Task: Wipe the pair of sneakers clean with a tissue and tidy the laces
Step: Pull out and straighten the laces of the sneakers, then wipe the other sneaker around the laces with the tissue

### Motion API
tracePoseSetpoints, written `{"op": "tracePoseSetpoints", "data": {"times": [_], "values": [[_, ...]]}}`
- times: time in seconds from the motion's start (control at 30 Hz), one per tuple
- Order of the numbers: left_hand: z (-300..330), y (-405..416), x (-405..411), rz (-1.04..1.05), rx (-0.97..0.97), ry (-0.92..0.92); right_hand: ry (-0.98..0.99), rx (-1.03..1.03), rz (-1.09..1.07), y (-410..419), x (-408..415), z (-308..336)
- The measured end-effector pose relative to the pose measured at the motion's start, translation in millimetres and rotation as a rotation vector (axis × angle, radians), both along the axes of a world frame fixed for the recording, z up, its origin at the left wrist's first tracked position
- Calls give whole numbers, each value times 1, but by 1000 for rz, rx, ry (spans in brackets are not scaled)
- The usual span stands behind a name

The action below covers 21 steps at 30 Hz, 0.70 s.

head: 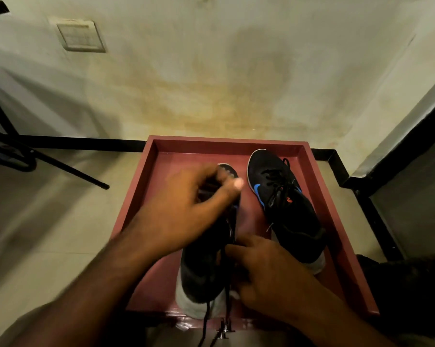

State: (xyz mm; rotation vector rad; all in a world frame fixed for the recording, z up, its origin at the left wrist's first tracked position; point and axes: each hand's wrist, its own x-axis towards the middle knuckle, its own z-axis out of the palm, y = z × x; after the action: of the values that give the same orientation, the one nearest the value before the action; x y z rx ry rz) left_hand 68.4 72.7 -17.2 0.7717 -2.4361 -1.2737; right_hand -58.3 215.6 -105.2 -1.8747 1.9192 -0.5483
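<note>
The left hand (184, 209), fingers curled, grips the near sneaker (204, 259) in the red tray (336, 221). The right hand (264, 271) pinches its lace (227, 291). The far sneaker (284, 204) bears a blue swoosh; orange marking unreadable.

Carrier: reddish-brown worktop (321, 196) with a raised rim on the far, left and right sides, forming a shallow tray-like recess. It stands against a stained wall, on a pale tiled floor (61, 234).

On the worktop: two black sneakers, toes toward the wall. Right sneaker (286, 209): blue side mark, white sole edge, loose laces, lies flat near the right rim. Left sneaker (204, 266): nearer, heel at the near edge, laces (206, 319) hanging over that edge. The two shoes lie apart.
</note>
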Motion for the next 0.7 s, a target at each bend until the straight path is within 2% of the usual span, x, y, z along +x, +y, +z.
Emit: {"op": "tracePoseSetpoints", "data": {"times": [0.03, 0.07, 0.1, 0.13, 0.2, 0.3, 0.4, 0.5, 0.6, 0.7], "values": [[-10, -15, -3, 75, -244, -157, -51, 3, 31, 0, 1, 0], [-16, -19, -3, 118, -358, -363, -95, 7, 68, -1, 2, -2], [-27, -19, -2, 112, -363, -546, -158, 7, 113, -2, 4, -3], [-37, -17, -1, 88, -341, -628, -207, 21, 139, -2, 6, -4], [-50, -13, -6, 57, -314, -692, -305, -30, 143, -1, 8, 1], [-58, -10, -13, 12, -344, -748, -408, -151, 0, -2, -2, 9], [-50, -10, -14, -80, -355, -866, -287, -217, -219, 1, -23, 8], [-41, -10, -5, -170, -316, -1009, -104, -132, -346, 4, -37, -3], [-50, 1, -5, -92, -356, -932, 2, -141, -487, 1, -42, -10], [-64, 11, -18, -69, -421, -874, -45, -209, -537, -4, -44, -9]]}}
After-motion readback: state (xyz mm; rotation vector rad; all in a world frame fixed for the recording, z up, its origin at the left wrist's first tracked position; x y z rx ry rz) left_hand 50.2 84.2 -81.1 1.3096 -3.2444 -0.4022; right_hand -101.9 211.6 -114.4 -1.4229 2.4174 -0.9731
